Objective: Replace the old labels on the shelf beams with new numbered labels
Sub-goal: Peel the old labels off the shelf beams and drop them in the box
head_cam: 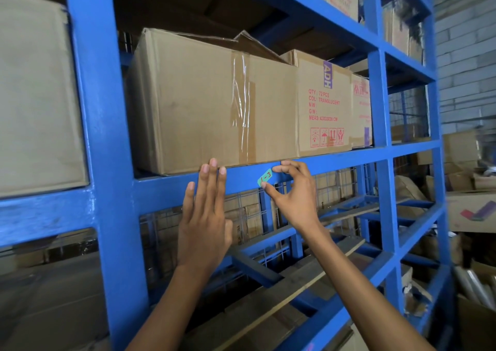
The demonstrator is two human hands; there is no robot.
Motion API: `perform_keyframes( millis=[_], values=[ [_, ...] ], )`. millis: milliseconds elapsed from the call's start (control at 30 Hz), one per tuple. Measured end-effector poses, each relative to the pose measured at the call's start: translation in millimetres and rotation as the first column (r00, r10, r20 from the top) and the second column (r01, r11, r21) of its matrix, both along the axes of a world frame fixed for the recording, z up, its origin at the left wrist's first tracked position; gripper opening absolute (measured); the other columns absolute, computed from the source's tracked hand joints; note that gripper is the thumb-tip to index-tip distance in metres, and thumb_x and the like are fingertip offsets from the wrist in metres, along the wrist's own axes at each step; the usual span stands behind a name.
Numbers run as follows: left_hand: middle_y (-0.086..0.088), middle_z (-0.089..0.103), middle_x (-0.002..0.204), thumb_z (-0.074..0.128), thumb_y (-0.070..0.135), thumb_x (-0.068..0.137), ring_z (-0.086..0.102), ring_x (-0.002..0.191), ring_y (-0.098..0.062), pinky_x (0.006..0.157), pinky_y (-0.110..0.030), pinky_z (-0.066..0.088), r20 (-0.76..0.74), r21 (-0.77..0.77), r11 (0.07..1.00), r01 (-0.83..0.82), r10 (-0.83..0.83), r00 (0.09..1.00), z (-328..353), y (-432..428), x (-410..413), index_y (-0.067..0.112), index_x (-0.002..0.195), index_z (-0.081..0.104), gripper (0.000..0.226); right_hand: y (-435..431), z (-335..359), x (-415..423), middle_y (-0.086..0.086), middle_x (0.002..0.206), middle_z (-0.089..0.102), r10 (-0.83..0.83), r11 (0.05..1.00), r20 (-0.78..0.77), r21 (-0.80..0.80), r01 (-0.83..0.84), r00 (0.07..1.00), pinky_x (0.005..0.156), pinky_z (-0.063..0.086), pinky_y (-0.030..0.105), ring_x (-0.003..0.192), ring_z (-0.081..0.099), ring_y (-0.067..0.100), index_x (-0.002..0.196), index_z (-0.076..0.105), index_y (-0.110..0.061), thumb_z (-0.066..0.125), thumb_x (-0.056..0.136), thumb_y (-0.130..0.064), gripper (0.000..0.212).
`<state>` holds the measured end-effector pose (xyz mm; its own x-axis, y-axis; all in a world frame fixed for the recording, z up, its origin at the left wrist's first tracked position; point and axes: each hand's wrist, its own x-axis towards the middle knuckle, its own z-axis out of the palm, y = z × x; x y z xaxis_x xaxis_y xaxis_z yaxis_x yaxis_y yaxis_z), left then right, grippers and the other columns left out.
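A small green label [265,178] with red handwritten numbers lies tilted against the front of the blue shelf beam [166,188]. My right hand [294,192] pinches it, thumb at its lower corner and a fingertip at its upper corner. My left hand [205,211] is flat with straight fingers, its fingertips touching the beam to the left of the label, just under a cardboard box.
Several cardboard boxes [214,103] stand on the shelf above the beam. A thick blue upright [104,162] rises on the left, another upright [381,109] on the right. Lower shelf bays hold wooden boards and wire mesh. More boxes lie on the floor at right [472,211].
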<state>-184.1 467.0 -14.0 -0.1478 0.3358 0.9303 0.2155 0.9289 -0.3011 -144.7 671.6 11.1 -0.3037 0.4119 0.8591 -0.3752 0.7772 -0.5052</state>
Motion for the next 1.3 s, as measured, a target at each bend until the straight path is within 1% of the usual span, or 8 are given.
perform_keyframes(
  millis=[200, 367, 600, 900, 967, 1067, 1167, 1300],
  values=[
    [-0.018, -0.005, 0.174, 0.068, 0.035, 0.079, 0.001, 0.162, -0.031, 0.131, -0.047, -0.008, -0.003, 0.000, 1.000, -0.011, 0.011, 1.000, 0, 0, 2, 0.003, 0.164, 0.003, 0.111, -3, 1, -3, -0.019, 0.122, 0.050, 0.004, 0.997, 0.004, -0.077, -0.004, 1.000, 0.082, 0.034, 0.003, 0.117, 0.051, 0.000, 0.104, 0.070, -0.033, 0.088, 0.076, -0.033, 0.033],
    [-0.019, -0.004, 0.174, 0.063, 0.030, 0.079, 0.003, 0.162, -0.032, 0.131, -0.047, -0.008, -0.009, 0.002, 1.000, -0.009, 0.009, 1.000, 0, 0, 2, 0.002, 0.164, 0.005, 0.107, -6, 3, -4, -0.015, 0.127, 0.055, 0.024, 0.993, -0.015, -0.115, -0.026, 1.000, 0.095, 0.045, 0.024, 0.125, 0.055, 0.010, 0.103, 0.072, -0.030, 0.089, 0.075, -0.029, 0.033],
    [-0.019, -0.005, 0.174, 0.065, 0.032, 0.079, 0.001, 0.162, -0.032, 0.131, -0.047, -0.010, -0.005, 0.001, 1.000, -0.016, 0.016, 1.000, 0, 0, 1, 0.003, 0.164, 0.004, 0.109, -4, 4, -2, -0.014, 0.124, 0.053, 0.047, 0.992, -0.014, -0.119, -0.049, 0.999, 0.100, 0.049, 0.030, 0.122, 0.056, 0.010, 0.104, 0.072, -0.030, 0.090, 0.074, -0.029, 0.035],
    [-0.019, -0.004, 0.174, 0.066, 0.034, 0.081, 0.000, 0.162, -0.033, 0.130, -0.048, -0.009, -0.006, -0.010, 0.999, -0.039, 0.039, 0.999, -1, -2, 2, 0.003, 0.164, 0.004, 0.109, -4, 7, 4, -0.005, 0.129, 0.049, 0.114, 0.987, 0.022, -0.121, -0.110, 0.993, 0.105, 0.047, 0.034, 0.128, 0.048, 0.011, 0.101, 0.071, -0.029, 0.089, 0.076, -0.027, 0.030],
    [-0.019, -0.005, 0.174, 0.066, 0.035, 0.081, 0.000, 0.162, -0.033, 0.130, -0.048, -0.010, -0.011, -0.014, 0.999, -0.047, 0.047, 0.999, 0, -2, 2, 0.003, 0.164, 0.004, 0.109, -4, 8, 5, -0.005, 0.129, 0.050, 0.121, 0.985, 0.027, -0.126, -0.117, 0.992, 0.103, 0.046, 0.030, 0.127, 0.049, 0.011, 0.102, 0.072, -0.027, 0.089, 0.076, -0.027, 0.032],
    [-0.019, -0.005, 0.174, 0.065, 0.033, 0.081, 0.001, 0.162, -0.032, 0.130, -0.048, -0.008, -0.011, -0.015, 0.999, -0.030, 0.029, 1.000, 1, -2, 2, 0.003, 0.164, 0.004, 0.108, -4, 8, 7, -0.007, 0.126, 0.051, 0.122, 0.983, 0.012, -0.137, -0.119, 0.993, 0.093, 0.043, 0.017, 0.121, 0.053, 0.011, 0.110, 0.070, -0.025, 0.090, 0.074, -0.028, 0.040],
    [-0.019, -0.005, 0.174, 0.063, 0.031, 0.081, 0.001, 0.162, -0.032, 0.131, -0.048, -0.006, -0.010, -0.016, 1.000, -0.022, 0.022, 1.000, 0, -3, 2, 0.003, 0.165, 0.004, 0.106, -4, 8, 8, -0.005, 0.127, 0.052, 0.123, 0.983, 0.012, -0.142, -0.120, 0.992, 0.094, 0.045, 0.019, 0.120, 0.054, 0.010, 0.111, 0.071, -0.024, 0.091, 0.074, -0.027, 0.042],
    [-0.018, -0.005, 0.174, 0.063, 0.030, 0.081, 0.002, 0.162, -0.032, 0.131, -0.047, -0.005, 0.001, -0.016, 1.000, -0.007, 0.007, 1.000, 0, -3, 3, 0.003, 0.165, 0.003, 0.106, -3, 11, 8, -0.004, 0.128, 0.051, 0.111, 0.984, 0.037, -0.143, -0.104, 0.993, 0.082, 0.038, 0.000, 0.122, 0.053, 0.010, 0.105, 0.072, -0.024, 0.091, 0.073, -0.026, 0.037]
  ],
)
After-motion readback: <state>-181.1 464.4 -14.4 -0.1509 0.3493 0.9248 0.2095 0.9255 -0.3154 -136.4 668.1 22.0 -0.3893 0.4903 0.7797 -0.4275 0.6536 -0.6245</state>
